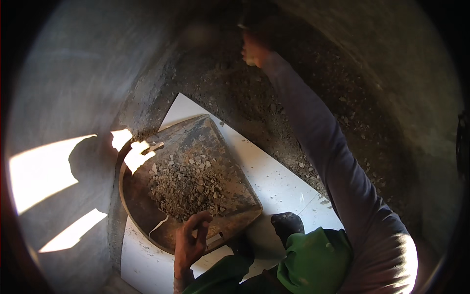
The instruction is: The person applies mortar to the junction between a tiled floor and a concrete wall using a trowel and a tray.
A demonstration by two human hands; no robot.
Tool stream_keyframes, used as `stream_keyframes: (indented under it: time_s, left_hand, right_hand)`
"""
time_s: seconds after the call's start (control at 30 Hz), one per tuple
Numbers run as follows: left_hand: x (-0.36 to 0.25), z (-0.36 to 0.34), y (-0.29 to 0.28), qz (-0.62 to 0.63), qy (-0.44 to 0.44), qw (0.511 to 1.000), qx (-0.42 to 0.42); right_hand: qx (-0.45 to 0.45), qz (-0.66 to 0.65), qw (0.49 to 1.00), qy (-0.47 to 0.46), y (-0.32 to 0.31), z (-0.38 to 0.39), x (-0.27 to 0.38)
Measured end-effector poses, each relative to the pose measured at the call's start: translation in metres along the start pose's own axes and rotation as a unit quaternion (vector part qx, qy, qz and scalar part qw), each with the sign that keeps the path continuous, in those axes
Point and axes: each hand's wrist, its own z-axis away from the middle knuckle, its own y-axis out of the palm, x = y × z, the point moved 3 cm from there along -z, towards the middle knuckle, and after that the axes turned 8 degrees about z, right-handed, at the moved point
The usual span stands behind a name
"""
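Observation:
My left hand (190,243) reaches over the near rim of a worn brown metal pan (230,183), beside a slot in that rim. Its fingers are bent, with a gap between thumb and forefinger, and nothing shows in them. The pan has a rounded left side and a corner at the right. Grey rubble (183,188) is heaped inside it. Stretched far forward, my right hand (255,51) is closed over the dark ground. Whatever it grips is lost in shadow and blur; only a small pale glint shows by the fingers.
Under the pan lies a white board (284,171) sprinkled with crumbs. Dark soil with loose chips (362,122) spreads beyond it. Curved grey walls (73,98) enclose the space, sunlit in patches at left. My green-clad knee (316,262) and dark shoe (287,225) are near the board's right part.

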Motion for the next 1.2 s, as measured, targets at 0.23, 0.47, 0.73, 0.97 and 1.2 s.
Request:
stream_keyframes:
  time_s: [0.23,0.47,0.73,0.97,1.2]
  left_hand:
    - [-0.032,-0.030,0.013,-0.005,0.066,0.998,0.026]
    - [-0.020,-0.020,0.004,-0.015,0.035,0.999,0.018]
    - [-0.022,-0.008,-0.008,-0.052,0.070,0.995,-0.045]
    - [-0.023,0.002,0.025,-0.023,0.076,0.997,0.008]
    - [-0.020,0.003,0.023,-0.005,0.102,0.994,-0.024]
  right_hand:
    - [-0.012,-0.166,0.986,-0.024,-0.051,-0.028,0.032]
    - [-0.039,-0.145,0.988,-0.023,-0.012,0.017,0.071]
    - [-0.154,-0.201,0.960,0.116,-0.141,0.110,-0.052]
    - [0.016,-0.103,0.993,0.047,-0.025,0.202,-0.008]
    - [-0.053,-0.052,0.996,0.058,-0.018,0.224,-0.048]
